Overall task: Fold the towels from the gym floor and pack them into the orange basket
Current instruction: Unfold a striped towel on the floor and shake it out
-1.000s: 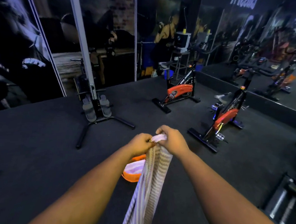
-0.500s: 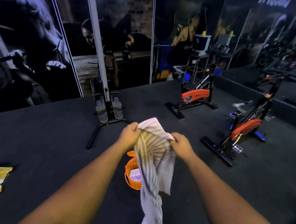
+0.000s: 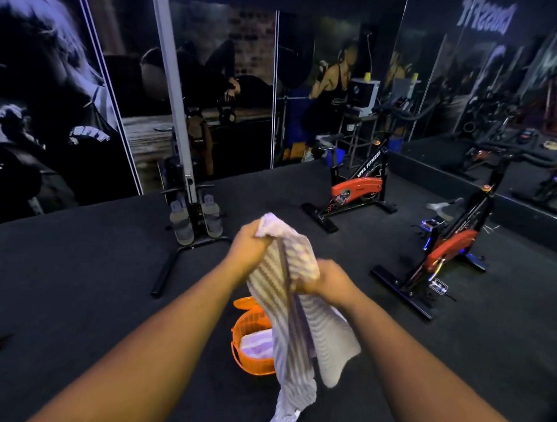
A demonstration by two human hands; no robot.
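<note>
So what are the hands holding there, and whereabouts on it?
A striped towel: the left hand grips its top edge, the right hand pinches it lower down, at its side.

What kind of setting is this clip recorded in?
Most likely a gym's spin or cardio room: orange-and-black exercise bikes stand on dark matting, a rowing machine leans upright near the wall, and large fitness murals and mirrors line the walls.
</note>
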